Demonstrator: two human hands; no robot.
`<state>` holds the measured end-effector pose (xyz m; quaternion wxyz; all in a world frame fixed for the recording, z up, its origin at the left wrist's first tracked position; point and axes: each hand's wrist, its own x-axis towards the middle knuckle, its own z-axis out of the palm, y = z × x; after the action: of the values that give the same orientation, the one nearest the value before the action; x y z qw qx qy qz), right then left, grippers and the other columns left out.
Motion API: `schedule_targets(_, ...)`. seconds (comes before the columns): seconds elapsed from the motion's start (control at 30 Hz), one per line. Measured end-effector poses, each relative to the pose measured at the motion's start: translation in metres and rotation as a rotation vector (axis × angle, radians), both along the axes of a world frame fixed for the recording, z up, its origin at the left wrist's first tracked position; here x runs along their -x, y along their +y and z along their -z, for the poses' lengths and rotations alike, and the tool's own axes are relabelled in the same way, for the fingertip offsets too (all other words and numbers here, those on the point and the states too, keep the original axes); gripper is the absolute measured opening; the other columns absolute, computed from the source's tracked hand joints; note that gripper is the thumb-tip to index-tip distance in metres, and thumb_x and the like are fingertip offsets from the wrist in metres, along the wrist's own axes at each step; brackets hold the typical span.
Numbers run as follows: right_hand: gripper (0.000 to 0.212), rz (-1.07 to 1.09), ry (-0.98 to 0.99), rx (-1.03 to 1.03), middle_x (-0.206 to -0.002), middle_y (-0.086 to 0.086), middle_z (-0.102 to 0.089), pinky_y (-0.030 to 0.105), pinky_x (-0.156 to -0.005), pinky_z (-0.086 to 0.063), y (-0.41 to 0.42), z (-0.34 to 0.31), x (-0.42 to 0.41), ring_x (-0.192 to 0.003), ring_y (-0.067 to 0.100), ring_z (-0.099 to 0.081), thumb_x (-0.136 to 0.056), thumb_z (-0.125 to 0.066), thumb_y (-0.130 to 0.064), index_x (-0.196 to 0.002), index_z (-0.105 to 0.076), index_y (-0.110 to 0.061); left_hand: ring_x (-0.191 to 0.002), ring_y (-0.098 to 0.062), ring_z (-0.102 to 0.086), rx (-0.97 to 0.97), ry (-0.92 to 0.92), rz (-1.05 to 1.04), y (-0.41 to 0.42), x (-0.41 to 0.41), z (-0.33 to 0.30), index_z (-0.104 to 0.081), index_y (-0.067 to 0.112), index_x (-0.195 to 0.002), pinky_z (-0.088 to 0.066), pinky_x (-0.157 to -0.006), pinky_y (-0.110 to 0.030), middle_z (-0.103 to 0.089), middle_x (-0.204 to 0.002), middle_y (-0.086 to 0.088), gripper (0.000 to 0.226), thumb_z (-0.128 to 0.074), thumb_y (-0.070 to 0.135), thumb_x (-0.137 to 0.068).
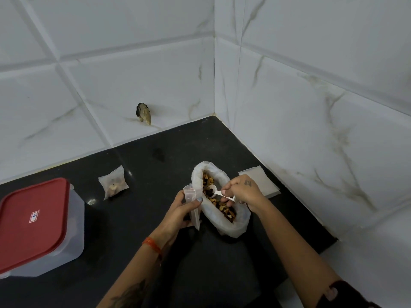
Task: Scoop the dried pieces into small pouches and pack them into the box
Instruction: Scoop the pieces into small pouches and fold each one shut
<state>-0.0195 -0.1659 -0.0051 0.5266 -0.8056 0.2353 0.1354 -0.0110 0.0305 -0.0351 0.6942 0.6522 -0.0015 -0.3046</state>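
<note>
Black counter [138, 218] meets white tiled walls [311, 107].

Take the black counter [155, 218] as your reference: everything you handle sits on its dark, faintly speckled surface. At its left end you have the box [73, 218], translucent and frosted, under a red lid [33, 221] with a small white label. Behind the counter, white wall tiles [111, 81] carry thin grey-green marble veining. Near the counter's middle, your translucent white bag [231, 225] shows brown, tan and dark dried pieces [209, 183], and you hold a white spoon [216, 191] over them. An orange thread band [153, 244] circles your left wrist. The pouch [191, 196] you hold is clear, tinged pink.
</note>
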Motion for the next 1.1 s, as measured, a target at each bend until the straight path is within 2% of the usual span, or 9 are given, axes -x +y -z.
schedule_targets(0.07,0.011,0.033,0.067,-0.085,-0.071,0.005,-0.073,0.013,-0.036,-0.031,0.0,-0.003,-0.003,-0.05,0.009,-0.063,-0.088,-0.06,-0.005,-0.084,-0.07,-0.01,-0.11,-0.02,-0.059,-0.007,-0.002,0.006,0.0,-0.001,0.0,-0.045,0.035,-0.125,-0.052,-0.089,-0.043,-0.061,-0.119,0.0,0.047,-0.063,0.026,-0.082)
schedule_targets(0.23,0.016,0.113,0.134,-0.261,-0.071,0.007,-0.072,0.011,-0.035,-0.031,0.0,0.001,-0.008,-0.047,0.007,-0.061,-0.089,-0.056,0.0,-0.098,-0.069,-0.002,-0.11,-0.022,-0.059,-0.021,0.0,0.012,0.001,-0.002,0.0,-0.048,0.038,-0.117,-0.052,-0.087,-0.043,-0.061,-0.119,-0.002,0.038,-0.062,0.024,-0.084)
schedule_targets(0.5,0.015,0.128,0.113,-0.316,-0.073,0.006,-0.071,0.011,-0.038,-0.037,0.003,-0.001,-0.002,-0.048,0.006,-0.061,-0.091,-0.055,-0.002,-0.095,-0.069,-0.005,-0.109,-0.022,-0.059,-0.027,-0.01,0.009,0.001,-0.002,-0.004,-0.047,0.036,-0.118,-0.051,-0.089,-0.045,-0.06,-0.118,-0.003,0.037,-0.061,0.022,-0.086)
schedule_targets(0.6,0.014,0.142,0.103,-0.32,-0.074,0.007,-0.072,0.013,-0.039,-0.04,0.001,-0.002,0.0,-0.051,0.008,-0.063,-0.091,-0.057,-0.003,-0.095,-0.07,-0.005,-0.109,-0.022,-0.06,-0.056,-0.028,0.021,0.002,-0.003,-0.003,-0.046,0.033,-0.123,-0.05,-0.092,-0.046,-0.062,-0.116,-0.002,0.044,-0.063,0.024,-0.083)
schedule_targets(0.77,0.016,0.18,0.077,-0.348,-0.072,0.006,-0.072,0.013,-0.041,-0.036,-0.009,-0.003,0.008,-0.055,0.01,-0.064,-0.091,-0.055,-0.002,-0.097,-0.069,-0.005,-0.109,-0.021,-0.062,-0.123,-0.078,0.057,0.007,-0.004,-0.003,-0.049,0.027,-0.118,-0.048,-0.096,-0.05,-0.066,-0.112,-0.002,0.04,-0.067,0.026,-0.082)
schedule_targets(0.9,0.016,0.204,0.039,-0.359,-0.078,0.005,-0.075,0.013,-0.044,-0.038,-0.018,-0.012,0.017,-0.06,0.009,-0.067,-0.091,-0.055,-0.005,-0.092,-0.07,-0.011,-0.107,-0.015,-0.06,-0.163,-0.165,0.076,0.006,-0.003,-0.008,-0.048,0.026,-0.117,-0.049,-0.09,-0.034,-0.063,-0.111,0.001,0.037,-0.065,0.021,-0.084)
schedule_targets(0.97,0.015,0.193,-0.011,-0.355,-0.079,0.005,-0.075,0.013,-0.043,-0.038,-0.02,-0.02,0.021,-0.059,0.007,-0.065,-0.091,-0.057,-0.006,-0.094,-0.07,-0.012,-0.108,-0.015,-0.058,-0.195,-0.216,0.08,0.006,-0.003,-0.009,-0.049,0.031,-0.113,-0.048,-0.092,-0.035,-0.061,-0.111,0.004,0.037,-0.069,0.026,-0.082)
schedule_targets(1.1,0.013,0.078,-0.14,-0.291,-0.079,0.003,-0.075,0.014,-0.047,-0.039,-0.014,-0.039,0.03,-0.061,0.007,-0.064,-0.089,-0.062,-0.01,-0.097,-0.071,-0.014,-0.11,-0.014,-0.059,-0.214,-0.277,0.085,0.006,-0.003,-0.012,-0.05,0.038,-0.113,-0.048,-0.098,-0.043,-0.061,-0.116,0.006,0.062,-0.076,0.05,-0.058)
